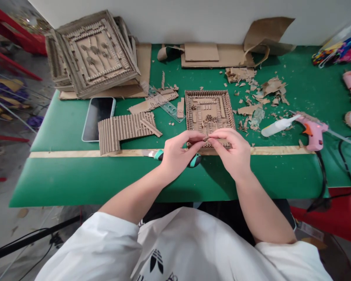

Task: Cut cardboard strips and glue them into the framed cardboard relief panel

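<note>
My left hand [178, 152] and my right hand [232, 150] meet above the near edge of a square cardboard relief frame [209, 111] on the green table. Both pinch one small brown cardboard piece [206, 137] between thumbs and fingertips. A utility knife with a teal grip [160, 155] lies just under my left hand on a pale strip. A corrugated cardboard sheet [124, 130] rests to the left.
A phone [98, 117] lies at left. A stack of finished cardboard frames [93, 52] stands at back left. Pink glue gun [312, 132] with cord and a white glue bottle [277, 127] sit right. Cardboard scraps [260, 93] litter the back; flat cardboard sheets [210, 54] line the wall.
</note>
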A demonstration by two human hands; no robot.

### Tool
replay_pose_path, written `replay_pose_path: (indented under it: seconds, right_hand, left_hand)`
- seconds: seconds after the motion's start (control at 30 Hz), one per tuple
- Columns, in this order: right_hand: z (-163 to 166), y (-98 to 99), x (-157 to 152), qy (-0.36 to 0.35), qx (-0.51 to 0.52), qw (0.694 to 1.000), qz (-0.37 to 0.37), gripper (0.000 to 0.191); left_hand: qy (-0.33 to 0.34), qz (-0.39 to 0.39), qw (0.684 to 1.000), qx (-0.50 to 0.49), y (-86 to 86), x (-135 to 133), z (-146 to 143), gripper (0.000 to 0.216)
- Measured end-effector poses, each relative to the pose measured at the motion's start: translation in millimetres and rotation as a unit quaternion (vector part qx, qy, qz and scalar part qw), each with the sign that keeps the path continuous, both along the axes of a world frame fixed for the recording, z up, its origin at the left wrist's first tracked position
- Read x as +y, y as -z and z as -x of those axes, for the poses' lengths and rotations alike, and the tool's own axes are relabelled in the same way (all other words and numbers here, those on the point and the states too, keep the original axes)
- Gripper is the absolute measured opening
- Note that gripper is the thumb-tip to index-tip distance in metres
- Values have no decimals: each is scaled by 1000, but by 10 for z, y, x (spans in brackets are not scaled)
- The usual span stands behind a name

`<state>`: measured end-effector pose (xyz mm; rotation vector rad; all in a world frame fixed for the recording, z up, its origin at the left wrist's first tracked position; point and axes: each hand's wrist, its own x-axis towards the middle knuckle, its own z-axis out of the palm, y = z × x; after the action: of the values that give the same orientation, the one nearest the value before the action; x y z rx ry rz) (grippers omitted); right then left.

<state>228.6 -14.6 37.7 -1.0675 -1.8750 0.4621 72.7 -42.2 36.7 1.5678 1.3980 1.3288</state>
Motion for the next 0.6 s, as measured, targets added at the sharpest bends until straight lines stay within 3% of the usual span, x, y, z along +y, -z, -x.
replay_pose_path:
  seconds: [0.1, 0.3, 0.6]
  right_hand:
    - [-9, -1, -2, -9, 2, 1000, 8, 8]
    - [-26, 17, -11, -37, 42, 993, 104, 16]
    - [-36, 11, 0, -39, 29, 994, 95, 13]
  left_hand:
    - [0, -12, 1000, -11, 12, -4, -1, 12]
    - [-4, -32, 999, 42, 34, -9, 6, 11]
    - [-4, -84, 993, 78, 37, -4, 3, 13]
